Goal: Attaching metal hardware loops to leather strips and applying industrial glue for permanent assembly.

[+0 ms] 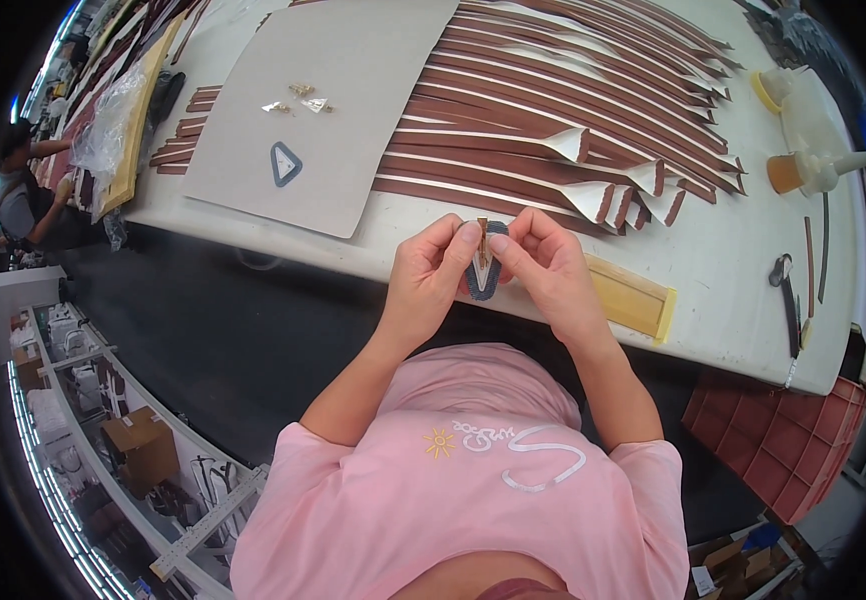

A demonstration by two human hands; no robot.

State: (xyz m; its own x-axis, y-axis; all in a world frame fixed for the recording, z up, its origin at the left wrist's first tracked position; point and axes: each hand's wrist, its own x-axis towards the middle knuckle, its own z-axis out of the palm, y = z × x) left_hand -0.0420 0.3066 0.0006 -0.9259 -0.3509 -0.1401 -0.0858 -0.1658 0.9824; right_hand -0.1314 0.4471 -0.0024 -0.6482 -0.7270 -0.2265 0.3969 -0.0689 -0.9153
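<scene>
The patch (479, 290), a dark blue, roughly triangular item with a pale centre, is held in both hands just off the near edge of the table, its narrow end toward the wearer. A gold-brown piece (483, 240) lies lengthwise over its wide end, between the thumbs; whether it is fastened to the patch cannot be determined. The left hand (431, 262) is closed in a pinch on the patch's left side, thumb uppermost, fingers curled beneath. The right hand (551, 268) is likewise closed in a pinch on the right side, its thumb beside the gold-brown piece. Beyond the hands, to the left, a grey sheet (353, 130) lies on the table (733, 235). On it rests a second blue-rimmed triangle (285, 164), apart from three small gold-coloured pieces (317, 105) grouped near one another farther back. Brown strips (553, 97) with white faces lie in rows right of the sheet, several with flared, curled ends; other strip ends show past its left side. A yellow tray (631, 300) lies at the table's near edge, just right of the right hand. Farther right are scissors (782, 272) with dark handles and, behind them, a translucent bottle (821, 172) with a spout. A red crate (778, 435) stands below the table's right end. At far left, a co-worker (23, 195) stands beside another work surface; lower left, a shelf unit carries a brown carton (140, 445).
</scene>
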